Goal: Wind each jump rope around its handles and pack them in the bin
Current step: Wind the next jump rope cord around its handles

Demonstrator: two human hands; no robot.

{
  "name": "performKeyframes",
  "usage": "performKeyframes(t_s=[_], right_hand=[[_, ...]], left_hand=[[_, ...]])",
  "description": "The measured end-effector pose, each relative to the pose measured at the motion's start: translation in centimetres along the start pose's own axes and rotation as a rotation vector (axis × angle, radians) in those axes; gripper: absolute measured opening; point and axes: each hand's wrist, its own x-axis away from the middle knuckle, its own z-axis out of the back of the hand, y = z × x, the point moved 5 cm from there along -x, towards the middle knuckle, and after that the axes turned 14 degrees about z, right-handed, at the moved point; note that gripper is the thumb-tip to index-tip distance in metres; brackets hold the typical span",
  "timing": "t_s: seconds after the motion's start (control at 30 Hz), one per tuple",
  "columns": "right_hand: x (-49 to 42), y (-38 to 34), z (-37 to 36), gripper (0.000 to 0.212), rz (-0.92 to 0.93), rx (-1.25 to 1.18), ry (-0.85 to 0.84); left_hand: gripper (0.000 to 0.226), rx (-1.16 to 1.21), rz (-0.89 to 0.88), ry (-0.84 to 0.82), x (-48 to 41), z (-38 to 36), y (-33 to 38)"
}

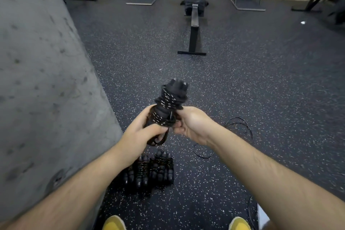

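left hand [143, 132] grips wound jump rope [168, 106], steadying coils | right hand [188, 123] fingers pinch rope tail to tuck | finished bundles [151, 172] wait on floor

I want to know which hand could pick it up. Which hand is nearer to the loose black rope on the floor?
Right. The right hand is just left of the loose rope; the left hand is farther left, beyond the wound rope both hold.

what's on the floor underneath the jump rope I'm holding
Below the held jump rope lie wound jump ropes bundled side by side on the speckled floor. Your left hand and forearm cover part of them; no bin shows.
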Motion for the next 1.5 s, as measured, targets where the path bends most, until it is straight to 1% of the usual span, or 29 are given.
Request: performKeyframes(t_s=[0.07, 0.1, 0.17, 0.27, 0.33, 0.43, 0.53, 0.6, 0.7, 0.83, 0.9, 1.03, 1.13, 1.2, 1.23, 1.27, 1.37, 1.43, 1.5], right_hand=[[0.2, 0.2, -0.4, 0.029, -0.001, -0.018, 0.050], [0.5, 0.0, -0.6, 0.033, 0.016, 0.012, 0.073], [1.2, -0.3, -1.2, 0.034, 0.096, 0.184, 0.089], [2.1, -0.8, -1.5, 0.027, 0.235, 0.513, 0.147], [2.8, -1.2, -1.6, 0.025, 0.302, 0.600, 0.202], [3.6, -2.2, -1.6, 0.024, 0.413, 0.527, 0.275], [3.9, -3.2, -1.7, 0.025, 0.519, 0.397, 0.246], [3.9, -3.3, -1.6, 0.025, 0.553, 0.359, 0.221], [3.9, -2.8, -1.5, 0.021, 0.568, 0.362, 0.199], [3.7, -3.1, -1.4, 0.017, 0.612, 0.401, 0.238], [3.6, -3.4, -1.3, 0.017, 0.617, 0.405, 0.262], [3.7, -3.3, -1.2, 0.019, 0.606, 0.398, 0.317], [4.0, -3.6, -0.8, 0.016, 0.604, 0.282, 0.398], [4.3, -4.0, -0.6, 0.017, 0.640, 0.220, 0.433], [4.5, -4.5, -0.7, 0.018, 0.694, 0.253, 0.425], [4.7, -5.0, -1.0, 0.020, 0.776, 0.338, 0.389], [5.1, -5.7, -2.1, 0.017, 1.026, 0.708, 0.235], [5.2, -5.7, -2.5, 0.011, 1.117, 0.812, 0.222], [5.3, -5.2, -3.0, 0.009, 1.163, 0.900, 0.242]], left_hand=[[0.045, 0.075, 0.069, 0.085, -0.4, 0.5, -0.2], [0.045, 0.114, 0.099, 0.121, -0.6, 0.7, -0.1], [0.047, 0.223, 0.145, 0.144, -0.9, 1.0, 0.0], [0.038, 0.316, 0.165, 0.156, -0.8, 1.5, 0.3], [0.034, 0.305, 0.152, 0.178, -0.6, 1.4, 0.7], [0.032, 0.291, 0.107, 0.157, -0.4, 0.7, 1.6], [0.035, 0.339, 0.089, 0.109, -0.6, 0.3, 2.3], [0.037, 0.378, 0.090, 0.055, -0.5, 0.2, 2.5], [0.043, 0.430, 0.113, -0.039, -0.1, 0.5, 2.2], [0.059, 0.421, 0.124, -0.147, 0.1, 0.8, 1.9], [0.057, 0.434, 0.134, -0.148, 0.1, 0.5, 1.8], [0.046, 0.451, 0.113, -0.106, -0.2, 0.4, 1.6], [0.057, 0.466, 0.092, -0.092, -0.4, 0.6, 1.6], [0.062, 0.482, 0.090, -0.092, -0.5, 0.5, 1.8], [0.063, 0.485, 0.086, -0.096, -0.6, 0.5, 1.9], [0.064, 0.487, 0.080, -0.097, -0.6, 0.5, 2.0], [0.065, 0.517, 0.070, -0.085, -0.4, 0.7, 2.2], [0.065, 0.531, 0.068, -0.047, 0.0, 0.6, 2.2], [0.065, 0.516, 0.079, -0.004, 0.2, 0.3, 1.9]])
